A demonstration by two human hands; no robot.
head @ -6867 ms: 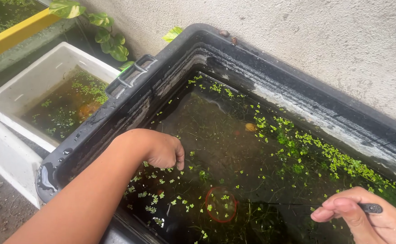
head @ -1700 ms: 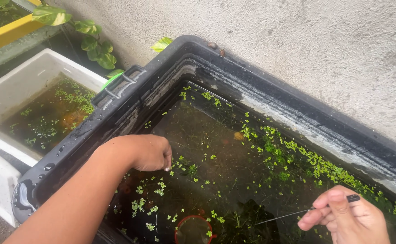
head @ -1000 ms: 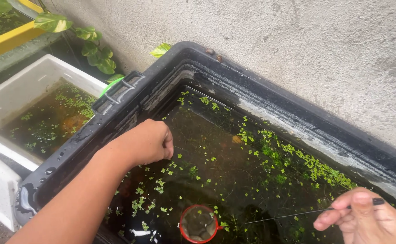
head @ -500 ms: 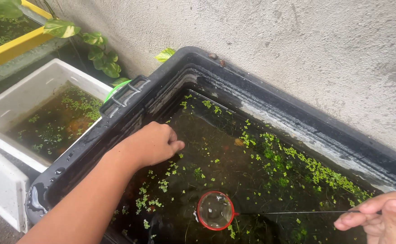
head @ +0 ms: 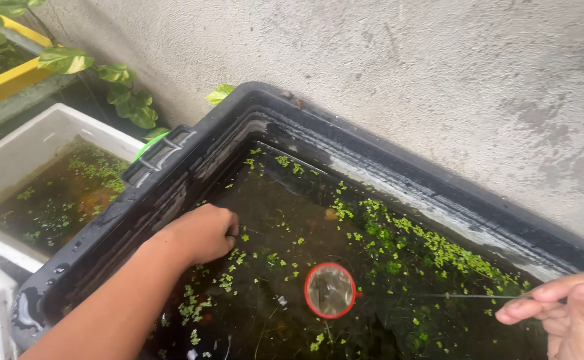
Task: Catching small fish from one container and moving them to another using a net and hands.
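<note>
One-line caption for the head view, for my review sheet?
Right hand holds a red-rimmed net in a black tub; left hand touches the water.

Rough grey plaster wall (head: pixel 405 73) runs along the back, stained and blotchy, lit by plain daylight. Off to the left there's a white foam box (head: pixel 12 143) of murky water, a yellow ledge (head: pixel 5 83) behind it, and 1 leafy green vine (head: pixel 115 93) trailing down the wall.

Soft, even daylight fills the scene, with no hard shadows. The pale wall (head: pixel 405 60) reads bright, while the water in the black tub (head: pixel 172 167) stays dark, with faint sheen. Focus is fairly sharp; the right hand (head: pixel 568 313) at the edge looks slightly soft.
</note>
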